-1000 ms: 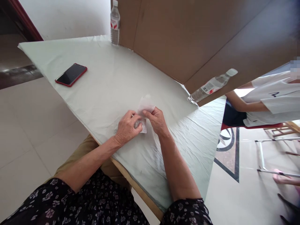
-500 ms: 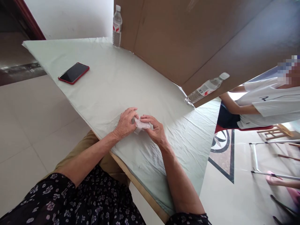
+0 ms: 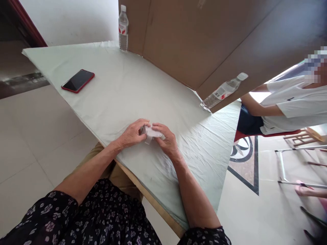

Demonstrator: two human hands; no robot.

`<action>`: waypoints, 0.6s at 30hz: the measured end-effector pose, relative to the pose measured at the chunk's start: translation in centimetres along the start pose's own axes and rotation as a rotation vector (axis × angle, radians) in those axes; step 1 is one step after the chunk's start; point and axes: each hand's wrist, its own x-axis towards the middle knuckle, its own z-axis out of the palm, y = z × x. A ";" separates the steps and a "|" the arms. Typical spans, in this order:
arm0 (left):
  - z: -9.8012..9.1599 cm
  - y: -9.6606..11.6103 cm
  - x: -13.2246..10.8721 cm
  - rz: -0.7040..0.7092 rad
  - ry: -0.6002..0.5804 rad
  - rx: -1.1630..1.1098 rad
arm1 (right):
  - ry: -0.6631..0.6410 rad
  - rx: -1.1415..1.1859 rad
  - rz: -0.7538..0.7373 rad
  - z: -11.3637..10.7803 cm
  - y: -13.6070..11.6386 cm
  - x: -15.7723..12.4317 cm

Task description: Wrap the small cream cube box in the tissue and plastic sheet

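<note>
Between my two hands, just above or on the cloth-covered table (image 3: 122,92), is a small whitish packet (image 3: 152,132) that looks like crumpled thin plastic or tissue. My left hand (image 3: 134,132) pinches its left end between thumb and fingers. On the other end, my right hand (image 3: 166,139) grips with the thumb below and the fingers on top. A translucent flap hangs from the packet's near side. What lies inside the packet, if anything, I cannot make out.
A phone in a red case (image 3: 78,81) lies at the table's left. Water bottles stand by a brown cardboard panel (image 3: 178,44): one upright (image 3: 123,30), one (image 3: 223,91) appearing tilted at the right. Behind the panel sits a person in a white shirt (image 3: 296,102).
My left hand has shifted slightly left and its fingers have opened a little around the packet's end. The packet has turned slightly. The whole view has moved a bit.
</note>
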 end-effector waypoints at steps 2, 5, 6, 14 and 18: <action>-0.2 0.7 0.4 -0.109 -0.010 -0.074 | 0.001 0.139 0.138 -0.1 -0.3 0.1; -0.3 1.4 0.6 -0.257 -0.019 -0.030 | -0.050 0.307 0.340 -0.1 -0.5 0.1; -0.2 1.5 0.6 -0.280 -0.010 0.018 | -0.062 0.319 0.383 0.0 -0.5 0.1; 0.5 1.0 0.5 -0.243 0.063 0.095 | -0.158 0.366 0.389 -0.1 -0.6 -0.2; -0.2 0.8 0.3 -0.302 -0.141 -0.409 | -0.133 0.350 0.414 0.1 -0.3 -0.4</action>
